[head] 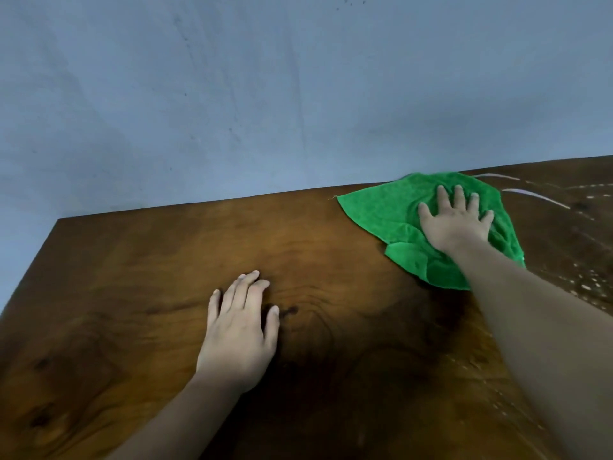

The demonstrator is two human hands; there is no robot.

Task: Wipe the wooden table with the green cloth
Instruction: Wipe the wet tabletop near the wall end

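Note:
A green cloth (374, 210) lies crumpled and spread on the dark wooden table (139, 277), near the far edge at the right. My right hand (454, 224) presses flat on top of the cloth with fingers spread, the arm stretched forward. My left hand (238, 330) rests palm down on the bare wood in the middle of the table, fingers apart, holding nothing.
A plain blue-grey wall (265, 94) rises directly behind the table's far edge. White streaks and speckles (534, 195) mark the wood to the right of the cloth. The table's left edge (30, 267) slants toward the near left.

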